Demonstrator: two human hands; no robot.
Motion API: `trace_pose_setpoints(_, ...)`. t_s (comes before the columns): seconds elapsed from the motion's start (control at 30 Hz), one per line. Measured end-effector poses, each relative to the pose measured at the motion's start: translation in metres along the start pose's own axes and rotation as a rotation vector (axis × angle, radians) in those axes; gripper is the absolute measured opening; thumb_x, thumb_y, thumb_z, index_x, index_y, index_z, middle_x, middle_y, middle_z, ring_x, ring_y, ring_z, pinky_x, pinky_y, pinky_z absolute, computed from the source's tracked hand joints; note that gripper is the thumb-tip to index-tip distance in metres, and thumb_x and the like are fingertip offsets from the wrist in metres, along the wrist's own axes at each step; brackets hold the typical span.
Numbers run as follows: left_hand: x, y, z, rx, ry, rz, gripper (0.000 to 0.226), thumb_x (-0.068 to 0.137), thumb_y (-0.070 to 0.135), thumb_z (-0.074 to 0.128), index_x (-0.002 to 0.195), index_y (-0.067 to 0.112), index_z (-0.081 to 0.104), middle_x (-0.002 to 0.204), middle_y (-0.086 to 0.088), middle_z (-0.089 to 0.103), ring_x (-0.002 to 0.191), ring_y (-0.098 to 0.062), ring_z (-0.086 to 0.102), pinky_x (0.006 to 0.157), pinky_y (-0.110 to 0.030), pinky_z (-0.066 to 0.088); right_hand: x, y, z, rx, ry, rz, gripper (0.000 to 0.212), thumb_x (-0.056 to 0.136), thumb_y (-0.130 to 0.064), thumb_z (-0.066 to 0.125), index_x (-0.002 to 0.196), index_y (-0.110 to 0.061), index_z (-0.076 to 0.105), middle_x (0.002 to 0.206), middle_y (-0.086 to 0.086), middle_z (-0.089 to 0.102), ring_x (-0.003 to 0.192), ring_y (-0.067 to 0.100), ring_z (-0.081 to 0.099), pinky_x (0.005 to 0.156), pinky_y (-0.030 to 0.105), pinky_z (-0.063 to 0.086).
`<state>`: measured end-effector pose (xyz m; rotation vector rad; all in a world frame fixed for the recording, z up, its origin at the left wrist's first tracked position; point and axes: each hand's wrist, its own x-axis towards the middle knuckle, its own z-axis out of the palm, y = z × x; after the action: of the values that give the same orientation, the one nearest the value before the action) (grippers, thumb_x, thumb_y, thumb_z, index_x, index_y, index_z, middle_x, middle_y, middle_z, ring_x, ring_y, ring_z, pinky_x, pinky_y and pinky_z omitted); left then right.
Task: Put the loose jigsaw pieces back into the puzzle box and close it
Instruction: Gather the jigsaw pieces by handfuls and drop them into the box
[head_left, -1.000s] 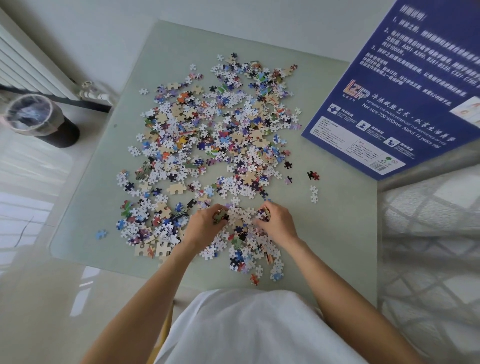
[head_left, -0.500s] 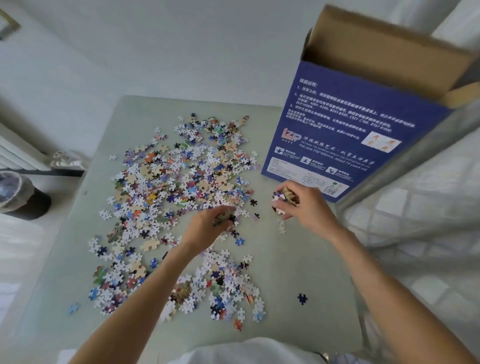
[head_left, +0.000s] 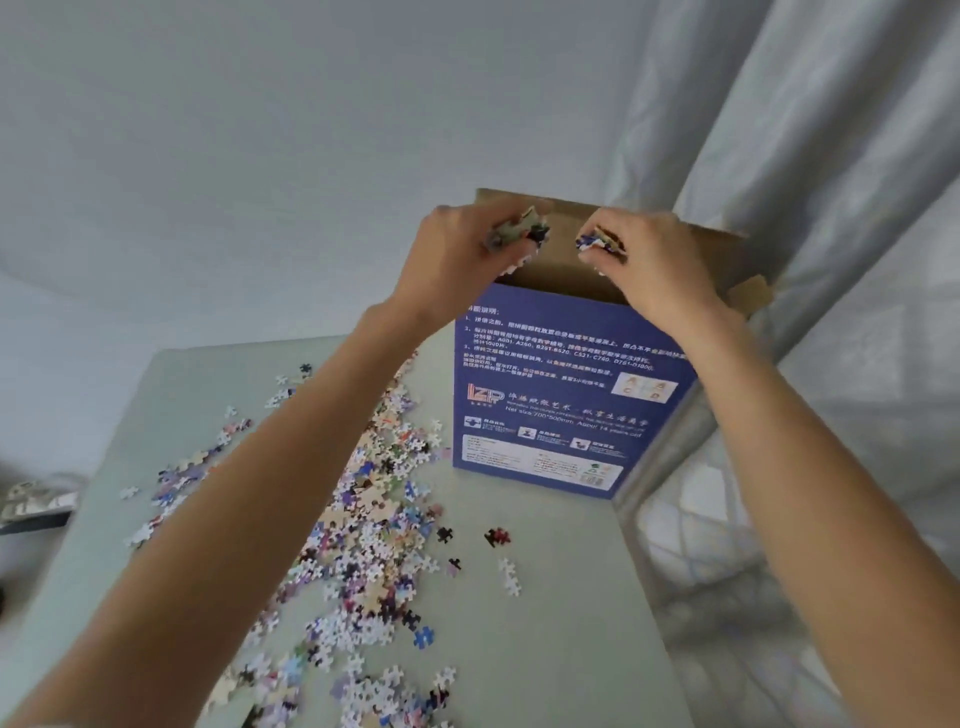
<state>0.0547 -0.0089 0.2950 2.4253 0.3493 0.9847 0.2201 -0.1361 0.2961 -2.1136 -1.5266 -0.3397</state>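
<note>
Both hands are up at the open top of the tall blue cardboard puzzle box (head_left: 561, 395), which stands on the pale green table (head_left: 561, 623). The left hand (head_left: 457, 254) is curled round a small bunch of jigsaw pieces (head_left: 519, 231), and the right hand (head_left: 644, 260) grips another bunch (head_left: 597, 243) — both just over the brown opening. It looks like the pieces are about to be dropped in, though the picture is a bit blurry there. If the fingers let go too soon, pieces could fall outside the box. A bump from either hand could tip it, since it stands tall and thin. Below the left arm, a big scatter of loose pieces (head_left: 374, 519) waits — most of the job is left.
</note>
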Motion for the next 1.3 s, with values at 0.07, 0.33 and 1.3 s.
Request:
trace_pose_setpoints(0.07, 0.015, -0.006, 0.013, 0.077, -0.045, 0.051, 0.031, 0.084, 0.026, 0.063, 0.115, 0.025, 0.063, 0.099, 0.002, 0.071, 0.083, -0.021, 0.065, 0.072, -0.031, 0.052, -0.001, 0.012, 0.006, -0.008, -0.068, 0.019, 0.018, 0.087, -0.030, 0.064, 0.102, -0.019, 0.065, 0.091, 0.003, 0.070, 0.083, 0.021, 0.064, 0.070, 0.034, 0.051)
trace_pose_setpoints(0.33, 0.040, -0.016, 0.050, 0.333, -0.286, 0.181, 0.025, 0.091, 0.027, 0.055, 0.115, 0.026, 0.062, 0.100, 0.002, 0.069, 0.088, -0.020, 0.062, 0.069, -0.031, 0.047, -0.021, 0.032, 0.014, 0.056, -0.044, 0.110, 0.025, 0.088, -0.045, 0.058, 0.094, -0.022, 0.068, 0.086, -0.005, 0.071, 0.078, 0.014, 0.064, 0.067, 0.034, 0.054)
trace_pose_setpoints(1.3, -0.397, -0.059, 0.050, 0.220, -0.459, -0.683, 0.037, 0.087, 0.032, 0.060, 0.124, 0.028, 0.055, 0.122, 0.006, 0.060, 0.105, -0.012, 0.058, 0.092, -0.036, 0.050, -0.360, -0.041, 0.169, 0.013, -0.760, 0.519, 0.025, 0.088, -0.019, 0.055, 0.113, -0.015, 0.056, 0.109, 0.006, 0.055, 0.097, 0.024, 0.058, 0.075, 0.030, 0.042)
